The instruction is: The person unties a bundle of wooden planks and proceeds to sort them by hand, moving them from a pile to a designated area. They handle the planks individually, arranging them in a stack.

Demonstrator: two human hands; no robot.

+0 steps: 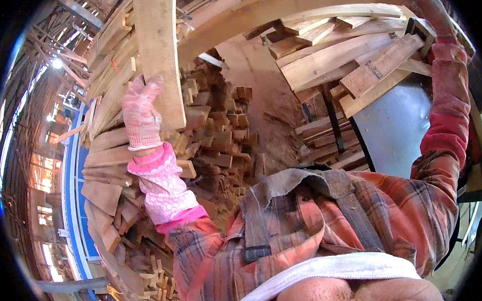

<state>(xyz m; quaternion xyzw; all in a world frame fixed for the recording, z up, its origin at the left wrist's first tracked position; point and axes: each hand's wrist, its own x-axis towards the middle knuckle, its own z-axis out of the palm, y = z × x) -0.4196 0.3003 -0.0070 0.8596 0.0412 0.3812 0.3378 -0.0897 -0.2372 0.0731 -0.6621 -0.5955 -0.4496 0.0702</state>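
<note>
My left hand (141, 112), in a pale pink knit glove, is at the left edge of a wide, light wooden board (158, 47), near its lower end. Its fingers are closed on the board's edge. The board runs up and away past the top of the view. A long curved-looking plank (245, 20) passes behind it and stretches to the upper right. My right arm reaches far to the upper right, and my right hand (434, 16) shows there beside the plank's far end. Its fingers are blurred and partly cut off, so its grip cannot be made out.
Stacked boards (100, 161) line the left side, with a heap of short offcuts (215, 139) below them. On the right, a pile of planks (334, 58) lies on a dark metal frame by a grey metal sheet (396, 121). A blue rail (72, 187) runs along the far left.
</note>
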